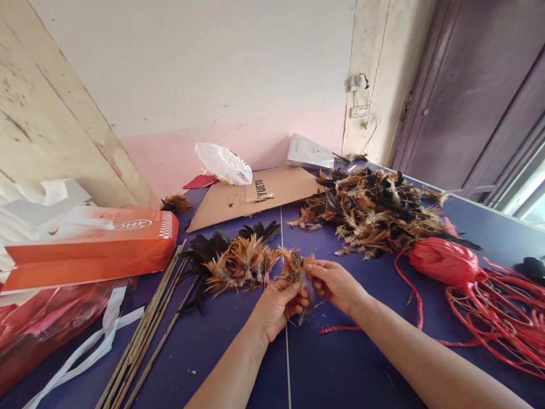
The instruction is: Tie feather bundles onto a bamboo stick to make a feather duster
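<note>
Over the middle of the blue table point(323, 369), my left hand point(279, 307) is closed on a small bunch of brown feathers point(294, 266). From the other side my right hand point(334, 284) pinches the same bunch with its fingertips. The feathers fan upward between the two hands, and a few grey wisps hang below. Just left of my hands lie several tied feather bundles point(242, 258), orange-brown with black plumes. A big heap of loose brown and black feathers point(370, 210) spreads at the back right.
Red plastic twine point(447, 264) lies in a loose tangle at right. On the left are thin sticks point(149, 318), an orange paper bag point(93, 255) and white strips point(106, 329). A cardboard sheet point(259, 196), a white plastic bag point(223, 163) and a grey-white box point(310, 151) sit near the wall.
</note>
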Demonstrator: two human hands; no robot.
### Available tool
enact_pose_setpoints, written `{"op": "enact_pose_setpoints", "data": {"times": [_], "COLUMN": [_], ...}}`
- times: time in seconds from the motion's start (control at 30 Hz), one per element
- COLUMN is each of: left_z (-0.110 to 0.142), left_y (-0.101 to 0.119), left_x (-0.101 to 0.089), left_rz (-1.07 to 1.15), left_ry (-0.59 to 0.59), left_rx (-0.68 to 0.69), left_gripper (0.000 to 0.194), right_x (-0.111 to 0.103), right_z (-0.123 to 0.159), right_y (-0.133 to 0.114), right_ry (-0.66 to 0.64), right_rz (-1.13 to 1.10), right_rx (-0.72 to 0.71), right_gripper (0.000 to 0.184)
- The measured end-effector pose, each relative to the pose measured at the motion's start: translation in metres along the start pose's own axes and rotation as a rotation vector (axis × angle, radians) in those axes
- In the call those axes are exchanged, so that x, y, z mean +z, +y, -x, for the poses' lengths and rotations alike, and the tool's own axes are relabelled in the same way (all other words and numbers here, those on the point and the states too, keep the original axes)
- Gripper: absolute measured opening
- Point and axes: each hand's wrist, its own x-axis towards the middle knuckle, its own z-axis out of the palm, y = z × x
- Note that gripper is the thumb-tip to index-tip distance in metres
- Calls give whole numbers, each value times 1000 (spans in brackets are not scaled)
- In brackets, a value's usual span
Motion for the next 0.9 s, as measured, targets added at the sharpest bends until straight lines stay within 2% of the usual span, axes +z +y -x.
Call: {"op": "enact_pose_setpoints", "data": {"times": [0.17,0.27,0.4,0.53,0.73,0.9], "left_z": [-1,-1,-1,1,6,8], "left_y": [1,3,10,12,8,9], "left_x": [-1,-4,-5,-1,7,10], "left_rz": [-81,-47,89,123,141,181], "left_ry": [-10,-1,111,181,89,90], "left_rx": [5,27,60,4,-58,-91], "left_gripper": [18,15,6,5,9,12], "right_x": [-15,-29,-37,-25,-2,9], "right_z": [-4,-5,-5,-1,5,8], "right_y": [-12,-21,-26,-23,-10,-3], "right_ry": [66,69,30,6,36,34], "right_rz": [-213,-275,-249,-106,202,286], "right_rx": [-73,-112,-150,-199,-283,-273], "right_gripper": [22,20,17,18,18,17]}}
